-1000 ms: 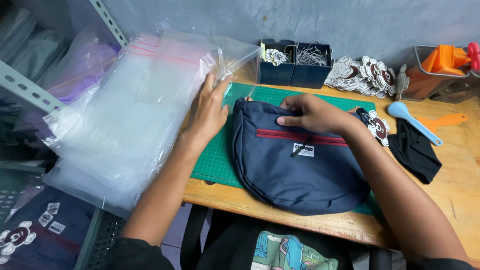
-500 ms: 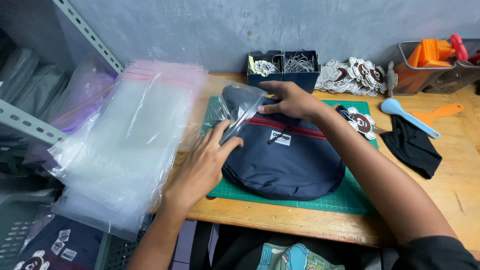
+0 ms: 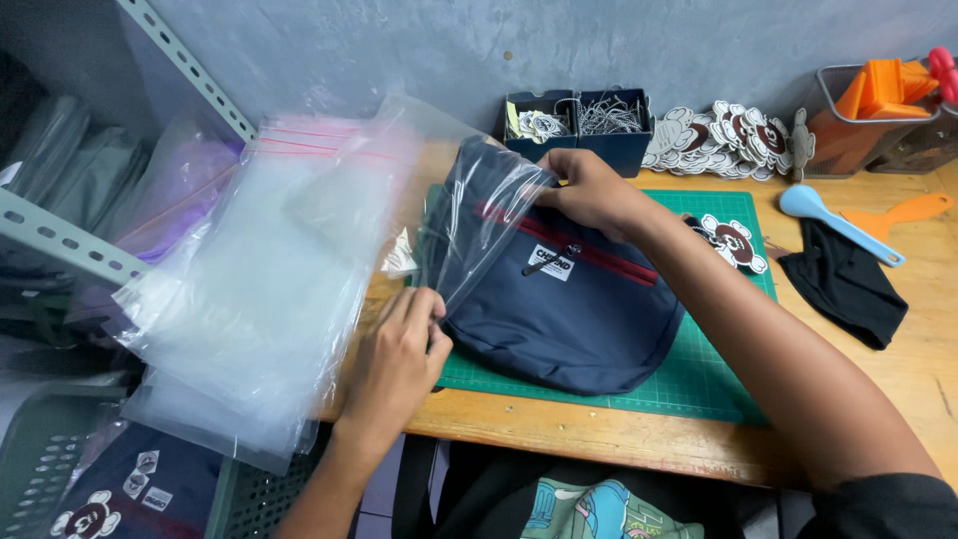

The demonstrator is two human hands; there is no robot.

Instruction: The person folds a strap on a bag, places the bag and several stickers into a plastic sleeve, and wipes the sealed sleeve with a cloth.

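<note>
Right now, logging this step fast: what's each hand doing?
Left hand: closed, pinching the clear plastic bag at its lower edge.
Right hand: closed, gripping the navy bag at its top.

Rear wall [image 3: 419, 50]: grey, rough-plastered, evenly lit with no hard shadows. Work surface: wooden table [image 3: 928, 349] of pale planks, topped with a green cutting mat [image 3: 714, 374]. Left side: grey slotted-angle metal shelving [image 3: 60, 245] with one diagonal brace, and below it a grey perforated plastic basket [image 3: 40, 449].
</note>
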